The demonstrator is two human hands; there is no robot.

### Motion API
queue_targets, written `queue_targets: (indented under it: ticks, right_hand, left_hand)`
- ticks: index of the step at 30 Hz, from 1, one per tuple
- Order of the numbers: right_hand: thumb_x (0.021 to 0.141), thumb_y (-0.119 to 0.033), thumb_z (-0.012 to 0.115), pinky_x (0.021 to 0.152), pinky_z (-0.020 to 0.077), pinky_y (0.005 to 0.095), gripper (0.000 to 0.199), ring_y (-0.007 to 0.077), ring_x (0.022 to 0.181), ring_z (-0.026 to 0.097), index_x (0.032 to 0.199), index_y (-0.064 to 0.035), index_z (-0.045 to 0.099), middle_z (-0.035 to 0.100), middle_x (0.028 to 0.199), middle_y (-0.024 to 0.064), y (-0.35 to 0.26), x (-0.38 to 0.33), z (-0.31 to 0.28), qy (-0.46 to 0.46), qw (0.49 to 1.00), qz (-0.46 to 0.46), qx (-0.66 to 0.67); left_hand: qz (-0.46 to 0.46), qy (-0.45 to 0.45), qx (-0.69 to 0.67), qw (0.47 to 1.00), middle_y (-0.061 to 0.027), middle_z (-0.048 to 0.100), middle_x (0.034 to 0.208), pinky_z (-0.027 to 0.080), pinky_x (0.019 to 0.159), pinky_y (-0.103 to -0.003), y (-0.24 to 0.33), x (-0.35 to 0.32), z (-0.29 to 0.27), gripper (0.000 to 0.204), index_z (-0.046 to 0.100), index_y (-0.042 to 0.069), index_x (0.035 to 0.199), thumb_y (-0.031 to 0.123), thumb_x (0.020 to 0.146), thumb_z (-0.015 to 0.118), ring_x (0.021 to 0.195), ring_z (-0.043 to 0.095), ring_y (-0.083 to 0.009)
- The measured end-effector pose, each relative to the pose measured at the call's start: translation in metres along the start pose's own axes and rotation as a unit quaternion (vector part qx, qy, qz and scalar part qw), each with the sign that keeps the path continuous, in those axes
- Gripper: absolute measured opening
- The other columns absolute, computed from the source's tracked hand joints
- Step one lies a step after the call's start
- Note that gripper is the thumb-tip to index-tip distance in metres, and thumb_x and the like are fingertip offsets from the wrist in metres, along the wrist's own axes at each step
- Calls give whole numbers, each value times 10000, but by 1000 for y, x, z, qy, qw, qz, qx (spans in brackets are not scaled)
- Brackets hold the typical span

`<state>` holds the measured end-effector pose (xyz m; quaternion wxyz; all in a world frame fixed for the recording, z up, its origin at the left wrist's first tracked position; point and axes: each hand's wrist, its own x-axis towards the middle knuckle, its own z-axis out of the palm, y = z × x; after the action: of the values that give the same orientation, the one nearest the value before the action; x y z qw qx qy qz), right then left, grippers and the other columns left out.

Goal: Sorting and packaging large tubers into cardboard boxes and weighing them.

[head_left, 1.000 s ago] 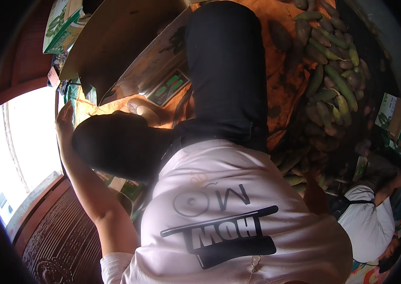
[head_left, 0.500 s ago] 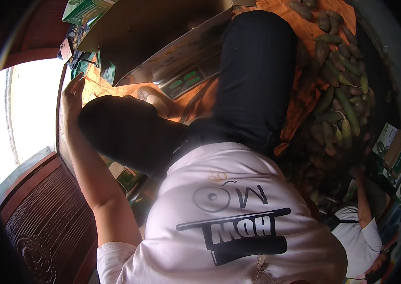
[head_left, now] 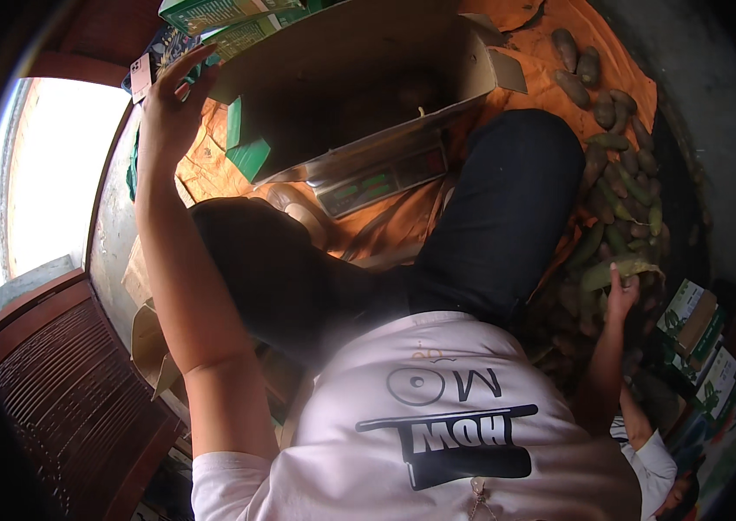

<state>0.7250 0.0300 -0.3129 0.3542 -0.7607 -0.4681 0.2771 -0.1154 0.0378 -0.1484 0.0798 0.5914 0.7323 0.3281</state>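
My left hand (head_left: 175,100) is raised beside the left end of an open cardboard box (head_left: 472,74). Its fingers are stretched out, with the thumb apart and nothing seen between them. At the right, my right hand (head_left: 622,295) grips a long green vegetable (head_left: 604,273) resembling a cucumber, above a heap of similar green and brown vegetables (head_left: 598,234). The box stands at or on a weighing scale (head_left: 377,187) with green-lit displays; its contact with the scale is hidden. Inside the shadowed box, a few dim shapes cannot be made out.
An orange sheet (head_left: 524,48) lies under the box and the vegetables. Green printed cartons (head_left: 212,12) stand at the far left, others (head_left: 689,321) at the right. Another person (head_left: 646,464) is at the lower right. My bent knees (head_left: 515,182) frame the scale. A carved wooden panel (head_left: 64,382) stands left.
My right hand has come into view, holding the green vegetable. My left hand has moved up and right, its fingers nearer the box. The view has shifted, showing more of the box.
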Motion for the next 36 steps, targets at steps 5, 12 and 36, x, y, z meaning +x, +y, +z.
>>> queue_targets:
  ticks: [5, 12, 36]
  right_hand:
    - [945, -70, 743, 1039, 451, 317, 484, 183, 1173, 592, 1359, 50, 523, 617, 1284, 108, -235, 64, 34, -18, 974, -217, 55]
    - [780, -86, 836, 971, 509, 351, 550, 225, 1061, 673, 1255, 50, 594, 693, 1150, 135, -491, -30, 203, -307, 815, -477, -113]
    - [996, -92, 641, 894, 553, 289, 303, 171, 1004, 706, 1292, -34, 640, 732, 1126, 123, -401, -8, 228, -184, 913, -362, -19]
  left_hand:
    - [36, -11, 49, 998, -131, 623, 1410, 442, 1109, -405, -1, 24, 21, 376, 664, 177, 1349, 246, 979, 676, 1325, 579, -305]
    - [39, 2, 31, 999, -133, 686, 1290, 522, 998, -397, -19, 28, 32, 282, 730, 125, 1222, 198, 952, 696, 1189, 659, -331]
    - [15, 17, -7, 1000, -146, 750, 1124, 545, 925, -374, 1, 13, 26, 252, 757, 110, 1174, 222, 958, 692, 1061, 717, -304]
